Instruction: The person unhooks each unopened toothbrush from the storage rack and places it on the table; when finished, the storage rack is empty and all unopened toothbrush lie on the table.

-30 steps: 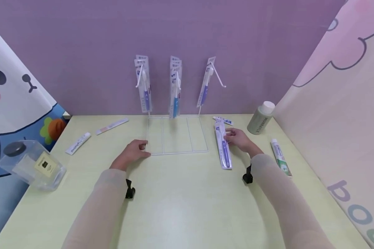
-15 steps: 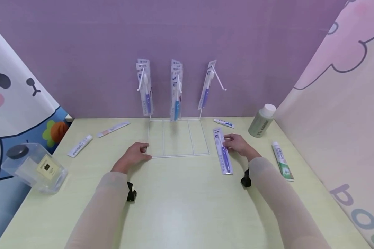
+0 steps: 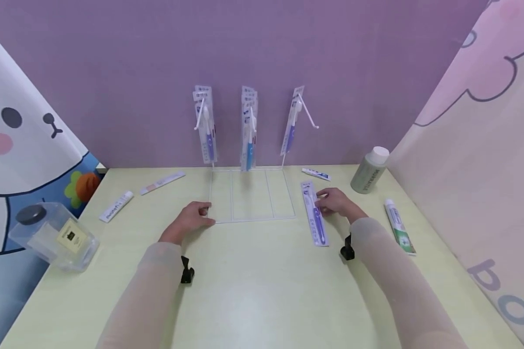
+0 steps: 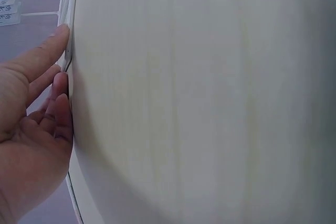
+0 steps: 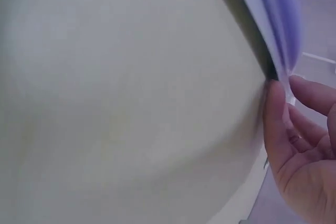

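Observation:
At the front left corner of a white wire display rack [image 3: 255, 221], my left hand [image 3: 189, 221] holds the base wire between thumb and fingers. In the left wrist view the thumb [image 4: 47, 50] lies along that wire, other fingers curled beside it. Right of the rack, a packaged purple toothbrush [image 3: 315, 214] lies lengthwise on the table. My right hand [image 3: 335, 202] pinches its right edge; the right wrist view shows thumb and forefinger at the package edge [image 5: 273, 30]. Packaged toothbrushes hang on the rack's left [image 3: 207, 128], middle [image 3: 249, 131] and right [image 3: 291, 123] hooks.
Behind the right hand lie a small toothpaste tube [image 3: 316, 174] and a grey-green bottle [image 3: 369, 170]; a green-and-white tube [image 3: 399, 228] lies at right. On the left are a clear bottle [image 3: 57, 237], a white tube [image 3: 116, 207] and a slim packet [image 3: 162, 183]. A purple wall [image 3: 148, 97] stands behind.
The right hand has brought the packaged toothbrush slightly nearer and down flat, uncovering the small toothpaste tube behind it. The left hand stays at the rack corner. The head view shifted slightly.

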Available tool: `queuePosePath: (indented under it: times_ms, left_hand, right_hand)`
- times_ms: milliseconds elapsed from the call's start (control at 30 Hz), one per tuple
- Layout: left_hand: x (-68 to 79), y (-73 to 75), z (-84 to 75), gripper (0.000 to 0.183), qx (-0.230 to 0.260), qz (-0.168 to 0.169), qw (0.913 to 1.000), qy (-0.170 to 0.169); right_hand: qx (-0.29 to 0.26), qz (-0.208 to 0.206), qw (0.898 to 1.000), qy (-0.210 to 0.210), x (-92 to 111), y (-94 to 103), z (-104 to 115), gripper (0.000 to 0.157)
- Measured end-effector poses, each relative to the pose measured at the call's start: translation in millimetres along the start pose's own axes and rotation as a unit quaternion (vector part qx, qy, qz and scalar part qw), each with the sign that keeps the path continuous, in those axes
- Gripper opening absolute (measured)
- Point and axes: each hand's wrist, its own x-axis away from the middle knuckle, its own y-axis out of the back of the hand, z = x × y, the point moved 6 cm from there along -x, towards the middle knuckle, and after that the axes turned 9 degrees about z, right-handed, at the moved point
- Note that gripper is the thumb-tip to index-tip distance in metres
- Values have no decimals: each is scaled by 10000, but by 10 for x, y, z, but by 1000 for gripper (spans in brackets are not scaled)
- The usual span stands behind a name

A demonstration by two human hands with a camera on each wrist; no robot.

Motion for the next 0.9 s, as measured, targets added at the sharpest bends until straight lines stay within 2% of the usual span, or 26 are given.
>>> queuePosePath:
  times_ms: [100, 200, 367, 467, 600, 733, 833, 900]
  left_hand:
    - [13, -33, 20, 63, 60, -8, 10000, 17]
    - [23, -59, 24, 62, 93, -51, 9999, -11]
    - [35, -81, 45, 61, 177, -92, 9998, 7]
    - [48, -79, 54, 62, 200, -77, 9998, 22]
    - [59, -65, 56, 62, 253, -127, 9996, 69]
    - [60, -53, 51, 62, 282, -133, 9995, 102]
    - [52, -35, 34, 62, 278, -142, 9995, 30]
    - [46, -19, 22, 63, 301, -165, 9994, -11]
  right_hand:
    - [183, 147, 9997, -9, 7, 38, 59, 47]
    - [369, 121, 9991, 164, -19, 140, 213, 47]
    - [388, -204, 9962, 755, -102, 319, 678, 47]
    - [321, -557, 9923, 1063, -137, 392, 990, 44]
    - [82, -1257, 9805, 1507, -180, 482, 1345, 40]
    - [-330, -2013, 9615, 1840, -214, 559, 1574, 35]
    - [-765, -2349, 9466, 2072, -236, 595, 1670, 36]
    - [-1039, -2425, 9385, 2226, -249, 605, 1720, 38]
